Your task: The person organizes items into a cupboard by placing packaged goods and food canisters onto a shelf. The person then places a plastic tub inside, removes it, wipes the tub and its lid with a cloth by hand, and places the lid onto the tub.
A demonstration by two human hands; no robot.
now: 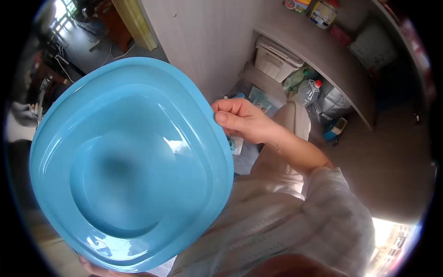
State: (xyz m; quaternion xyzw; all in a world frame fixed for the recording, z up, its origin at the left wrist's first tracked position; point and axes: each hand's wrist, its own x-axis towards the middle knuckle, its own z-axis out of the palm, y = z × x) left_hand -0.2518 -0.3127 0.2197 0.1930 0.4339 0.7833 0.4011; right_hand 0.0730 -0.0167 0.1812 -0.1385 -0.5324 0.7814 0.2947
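A large glossy blue plastic basin [198, 138], square with rounded corners, fills the left half of the head view. It is held up close to me, with a recessed centre and pale reflections. My right hand [242, 120] pinches its right rim between thumb and fingers. At the basin's lower edge, my left hand [94, 268] shows only in part and grips from beneath; most of its fingers are hidden behind the plastic.
A desk-like shelf [314, 51] stands at the right with jars [324, 14] on it. Below are a lidded storage box [275, 60], a clear plastic bottle [308, 92] with a red cap and a blue carton [335, 129]. A grey panel [194, 37] rises behind the basin.
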